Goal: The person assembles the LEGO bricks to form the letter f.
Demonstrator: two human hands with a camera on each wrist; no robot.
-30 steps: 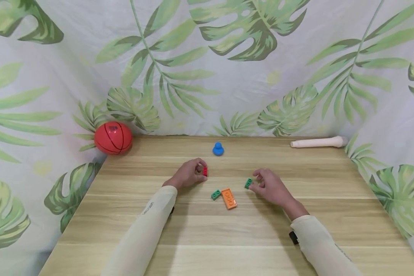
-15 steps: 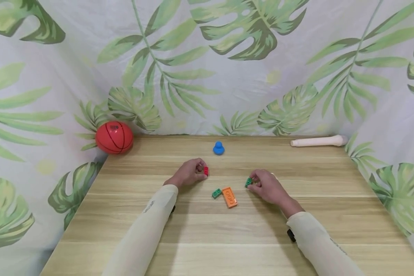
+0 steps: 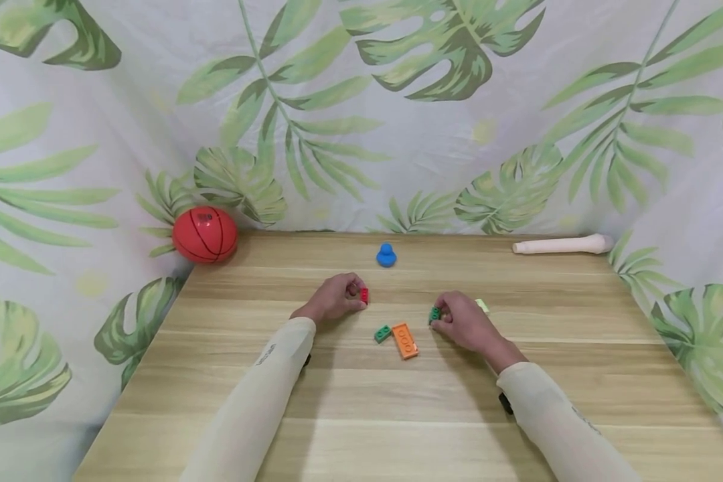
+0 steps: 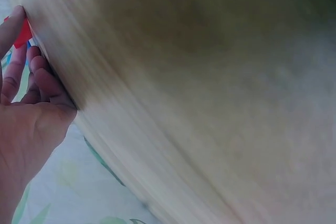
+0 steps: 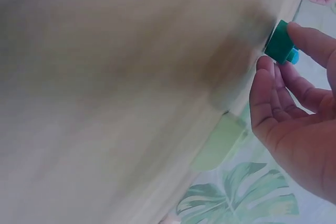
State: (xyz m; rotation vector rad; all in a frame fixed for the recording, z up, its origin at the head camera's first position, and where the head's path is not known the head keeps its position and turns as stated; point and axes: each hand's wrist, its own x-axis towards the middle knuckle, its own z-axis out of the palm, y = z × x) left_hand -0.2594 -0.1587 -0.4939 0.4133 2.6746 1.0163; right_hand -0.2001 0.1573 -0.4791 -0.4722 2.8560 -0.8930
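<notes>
Tightened since a second ago, the right hand [image 3: 466, 323] pinches a small green plastic brick [image 3: 434, 314], just past three o'clock of the studded red plastic brick [image 3: 364, 296] the left hand [image 3: 336, 297] holds, both bricks gripped but unjoined.

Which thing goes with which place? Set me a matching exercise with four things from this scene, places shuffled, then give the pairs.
1. Red brick
2. Orange brick
3. Ball
4. Blue piece

A. far left corner of the table
B. near the middle of the far edge
C. in the left hand
D. beside the loose green brick

Pairs: 1-C, 2-D, 3-A, 4-B
</notes>
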